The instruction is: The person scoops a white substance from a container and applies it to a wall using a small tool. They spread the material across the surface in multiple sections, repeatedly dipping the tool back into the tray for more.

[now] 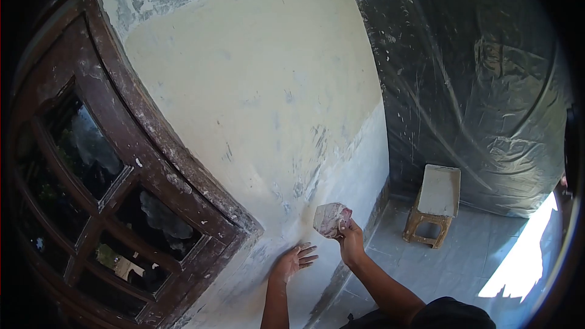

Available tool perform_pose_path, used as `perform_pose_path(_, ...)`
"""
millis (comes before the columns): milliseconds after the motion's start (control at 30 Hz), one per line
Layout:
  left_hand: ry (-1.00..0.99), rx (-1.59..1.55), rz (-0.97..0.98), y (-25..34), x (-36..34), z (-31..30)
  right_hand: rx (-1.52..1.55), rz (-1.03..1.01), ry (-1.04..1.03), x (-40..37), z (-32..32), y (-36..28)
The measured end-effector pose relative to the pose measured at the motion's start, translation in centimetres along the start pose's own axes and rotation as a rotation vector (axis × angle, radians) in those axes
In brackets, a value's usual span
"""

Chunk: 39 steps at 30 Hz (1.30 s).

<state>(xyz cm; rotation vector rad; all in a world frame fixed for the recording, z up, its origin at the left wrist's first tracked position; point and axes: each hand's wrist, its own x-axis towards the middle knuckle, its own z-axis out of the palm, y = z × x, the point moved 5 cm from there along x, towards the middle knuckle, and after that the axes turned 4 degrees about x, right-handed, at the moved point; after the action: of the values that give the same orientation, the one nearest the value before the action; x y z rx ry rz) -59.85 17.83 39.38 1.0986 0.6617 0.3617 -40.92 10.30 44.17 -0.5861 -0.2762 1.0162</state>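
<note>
My right hand (351, 244) grips the edge of a flat, dusty piece of sandpaper (329, 219) with angular edges, blotched white and reddish. The piece overlaps the lower part of the wall (262, 79), where cream coating gives way to whiter, patchy plaster. Lower and to the left, my left hand (294, 261) is open with its fingers apart, close to the wall's surface. White dust marks its fingers and palm.
A brown wooden door frame with glass panes (164, 176) borders the wall on the left. Dark plastic sheeting (463, 85) hangs at the right. Below it, a stool (426, 222) bears a whitish rectangular tray (441, 186) on the grey tiled floor (396, 262).
</note>
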Motion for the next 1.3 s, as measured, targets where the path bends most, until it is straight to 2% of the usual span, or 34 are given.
perform_pose_path(133,-0.040,-0.097,0.012,-0.7,1.0,1.4,0.001,0.062,0.094,-1.3,-2.1,-0.4)
perform_pose_path(200,0.004,-0.122,0.020,-1.6,1.9,2.2,-0.014,0.081,0.127,-1.4,-3.6,-0.8)
perform_pose_path(267,-0.036,-0.195,-0.005,-2.8,3.1,3.6,0.130,0.084,0.053,-1.2,-4.8,-1.7)
perform_pose_path(333,-0.077,-0.273,-0.050,-4.1,4.5,5.5,0.127,0.079,0.079,-0.6,-8.0,-2.4)
perform_pose_path(400,-0.014,-0.152,0.007,-5.1,6.5,7.3,0.091,0.118,0.084,-0.1,-11.3,-3.3)
perform_pose_path(433,0.004,-0.246,0.030,-6.1,7.9,7.8,0.048,0.132,0.129,0.2,-13.2,-3.9)
perform_pose_path(467,-0.009,-0.262,0.018,-7.2,9.2,8.8,0.033,0.128,0.147,0.3,-14.9,-4.8)
perform_pose_path(533,0.134,-0.263,0.009,-8.6,12.0,10.4,0.016,0.129,0.225,0.9,-17.9,-7.1)
perform_pose_path(667,0.207,-0.359,-0.067,-11.8,18.2,15.9,-0.004,0.104,0.271,2.2,-24.2,-12.4)
perform_pose_path(733,0.235,-0.407,-0.104,-13.3,21.3,19.4,0.016,0.069,0.381,3.0,-27.7,-15.3)
perform_pose_path(867,0.268,-0.403,-0.183,-15.8,27.3,26.2,-0.005,0.014,0.469,4.4,-35.8,-21.7)
perform_pose_path(933,0.323,-0.423,-0.227,-17.5,29.5,28.5,-0.102,0.030,0.531,4.8,-40.9,-24.7)
perform_pose_path(1000,0.306,-0.507,-0.178,-19.1,31.8,30.3,-0.178,0.040,0.589,4.7,-45.0,-27.5)
perform_pose_path(1167,0.347,-0.596,-0.201,-24.1,36.4,31.6,-0.315,0.051,0.764,6.2,-49.8,-30.8)
perform_pose_path(1267,0.428,-0.605,-0.277,-27.0,38.7,31.7,-0.492,0.081,0.817,8.2,-53.0,-30.6)
perform_pose_path(1300,0.449,-0.581,-0.343,-27.5,39.5,31.8,-0.708,0.082,0.782,9.2,-54.3,-30.5)
